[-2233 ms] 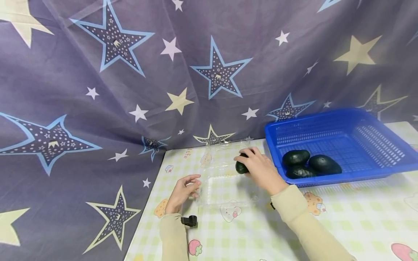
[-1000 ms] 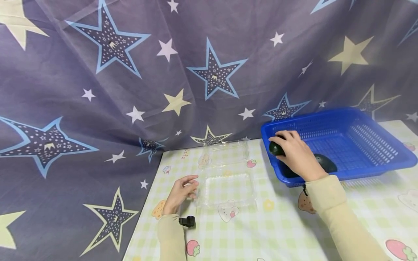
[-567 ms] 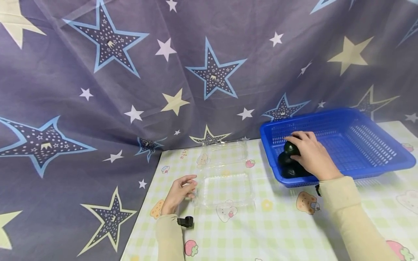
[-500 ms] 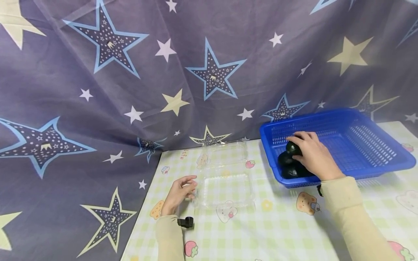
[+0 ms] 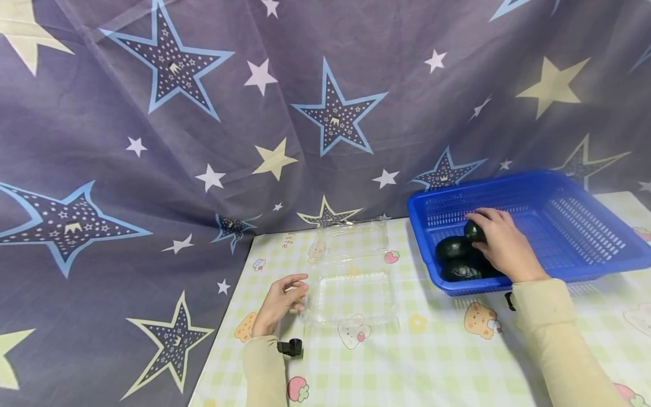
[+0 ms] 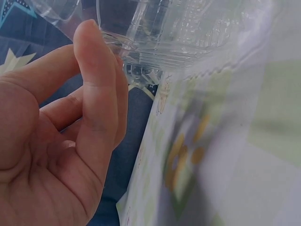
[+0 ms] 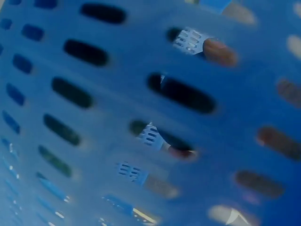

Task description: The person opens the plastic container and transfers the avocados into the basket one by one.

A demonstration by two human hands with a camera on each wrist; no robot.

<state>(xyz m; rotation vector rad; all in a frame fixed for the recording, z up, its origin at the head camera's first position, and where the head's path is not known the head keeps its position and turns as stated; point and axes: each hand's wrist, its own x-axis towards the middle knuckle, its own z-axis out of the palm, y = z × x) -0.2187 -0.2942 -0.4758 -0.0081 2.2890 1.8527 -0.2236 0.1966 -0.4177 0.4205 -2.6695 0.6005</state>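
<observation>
My right hand [image 5: 500,243] is down inside the blue plastic basket [image 5: 600,265], fingers and thumb gripping a dark green avocado [image 5: 474,230]. Beside it lie other avocados [image 5: 454,249] near the basket's left wall; my hand covers part of the group. In the right wrist view, the basket's slotted wall [image 7: 122,61] fills the picture, and bits of hand and dark fruit show through the slots. My left hand [image 5: 280,301] stays at the left side of a clear plastic clamshell box [image 5: 356,322], fingers loosely bent, fingertips right at its rim [image 6: 160,56].
The clamshell's raised lid [image 5: 351,240] leans open toward the back. A green-and-white checked cloth [image 5: 386,367] covers the table, and a dark star-patterned curtain [image 5: 305,113] hangs behind and along the left edge. Small black cameras [image 5: 291,347] sit on the wrists.
The right hand has carried the avocado from over the clear box rightward into the basket, then a little further right inside it. The left hand has stayed by the box.
</observation>
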